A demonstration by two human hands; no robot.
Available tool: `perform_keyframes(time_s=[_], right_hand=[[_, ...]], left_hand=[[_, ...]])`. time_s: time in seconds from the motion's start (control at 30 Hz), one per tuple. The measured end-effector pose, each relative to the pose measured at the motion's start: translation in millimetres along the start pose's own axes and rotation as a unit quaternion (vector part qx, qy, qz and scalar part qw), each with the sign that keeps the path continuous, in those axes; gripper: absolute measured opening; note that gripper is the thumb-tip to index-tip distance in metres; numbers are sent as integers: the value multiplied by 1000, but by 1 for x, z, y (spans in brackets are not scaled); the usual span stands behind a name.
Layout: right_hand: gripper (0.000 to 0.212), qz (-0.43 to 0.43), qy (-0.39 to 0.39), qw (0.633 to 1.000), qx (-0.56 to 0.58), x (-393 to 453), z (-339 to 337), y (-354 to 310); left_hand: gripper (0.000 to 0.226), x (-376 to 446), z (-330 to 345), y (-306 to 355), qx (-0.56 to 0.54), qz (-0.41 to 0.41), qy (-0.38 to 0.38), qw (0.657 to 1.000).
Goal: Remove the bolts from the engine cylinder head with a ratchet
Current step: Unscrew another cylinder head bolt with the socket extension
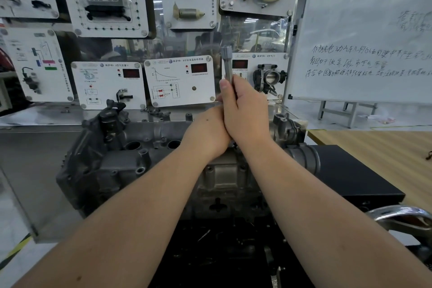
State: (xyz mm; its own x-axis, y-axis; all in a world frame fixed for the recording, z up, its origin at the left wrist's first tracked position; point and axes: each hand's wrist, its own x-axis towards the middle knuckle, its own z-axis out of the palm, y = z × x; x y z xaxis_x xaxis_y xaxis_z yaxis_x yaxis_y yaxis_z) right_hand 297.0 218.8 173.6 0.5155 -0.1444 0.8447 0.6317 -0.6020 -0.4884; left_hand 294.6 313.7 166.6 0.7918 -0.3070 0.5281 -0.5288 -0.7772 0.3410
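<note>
We judge that we are in the middle of loosening one bolt: the ratchet [227,63] stands nearly upright over the engine cylinder head [149,147], its handle rising above our hands and its lower end hidden behind them, so we cannot see the bolt itself or whether a socket sits on it.

Our right hand [243,112] is wrapped tightly round the ratchet handle, thumb lying up along the shaft. Our left hand [208,133] presses against the right one from the left side, just below it; its fingers are hidden behind the right hand, so we cannot tell whether they curl round the tool or merely brace it.

The cylinder head lies directly beneath and to the left of both hands, with open bores showing to the left of the left wrist.

The next move, as we see it, calls for a steady two-handed swing of the handle while keeping the tool square on the bolt, lest it slip off.
</note>
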Motion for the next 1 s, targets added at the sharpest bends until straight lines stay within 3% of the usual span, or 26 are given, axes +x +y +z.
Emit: perform_keyframes(time_s=[0.07,0.17,0.23,0.33,0.47,0.67,0.87,1.0], right_hand=[[25,24,-6,1000,9,0,0,1],[39,76,6,996,51,0,1,0],[38,87,6,993,74,1,1,1],[27,61,-3,996,70,2,1,1],[30,13,-4,1000,9,0,1,1],[31,72,3,995,65,2,0,1],[23,16,2,999,32,0,0,0],[27,58,-3,997,57,1,2,2]], left_hand=[[34,-1,0,0,-8,5,-4,1000],[37,-4,-1,2,-48,7,-11,999],[38,-5,-3,3,-57,9,-13,998],[35,-4,-3,3,-36,3,-2,999],[34,-3,-2,1,-38,-24,23,999],[36,-5,-4,5,-40,-14,-19,999],[33,-3,-4,4,-16,-15,3,1000],[37,-5,-3,5,-37,-10,-15,999]])
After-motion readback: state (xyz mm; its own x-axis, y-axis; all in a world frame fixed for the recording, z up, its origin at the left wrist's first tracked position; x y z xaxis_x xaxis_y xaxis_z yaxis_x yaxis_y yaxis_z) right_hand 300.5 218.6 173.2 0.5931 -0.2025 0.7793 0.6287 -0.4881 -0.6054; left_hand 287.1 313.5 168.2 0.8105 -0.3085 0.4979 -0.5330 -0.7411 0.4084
